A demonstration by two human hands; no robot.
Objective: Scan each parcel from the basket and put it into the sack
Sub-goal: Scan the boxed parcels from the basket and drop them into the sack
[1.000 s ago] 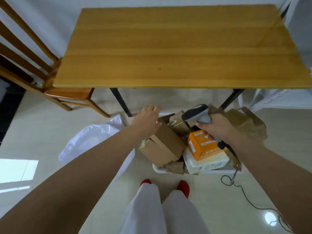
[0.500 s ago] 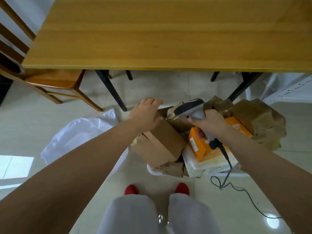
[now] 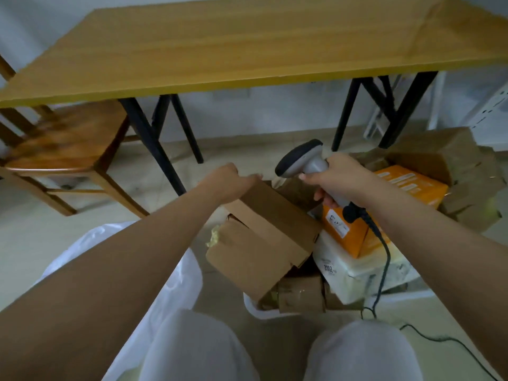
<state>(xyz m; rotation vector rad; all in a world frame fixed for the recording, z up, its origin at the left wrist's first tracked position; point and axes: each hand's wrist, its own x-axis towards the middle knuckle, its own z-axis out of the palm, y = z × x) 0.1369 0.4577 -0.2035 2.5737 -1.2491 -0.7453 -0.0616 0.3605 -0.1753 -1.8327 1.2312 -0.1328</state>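
A brown cardboard box (image 3: pixel 264 240) lies tilted on top of the pile in the white basket (image 3: pixel 255 309). My left hand (image 3: pixel 231 182) grips its far upper edge, fingers curled over it. My right hand (image 3: pixel 335 177) holds a grey barcode scanner (image 3: pixel 302 158) just above the box's far end, head pointing left. The scanner's black cable (image 3: pixel 382 259) hangs down to the floor. An orange box (image 3: pixel 384 210), a white parcel (image 3: pixel 357 273) and brown paper parcels (image 3: pixel 445 158) fill the basket. The white sack (image 3: pixel 176 287) lies on the floor to the left, under my left forearm.
A wooden table (image 3: pixel 247 48) on black legs (image 3: pixel 154 144) stands just beyond the basket. A wooden chair (image 3: pixel 63 144) is at the left. My knees in white trousers (image 3: pixel 198 350) are at the bottom. A white rack (image 3: pixel 486 105) stands at the right.
The view has dropped lower and closer to the basket. My left hand has curled further over the cardboard box's edge, and the scanner has stayed just above the box.
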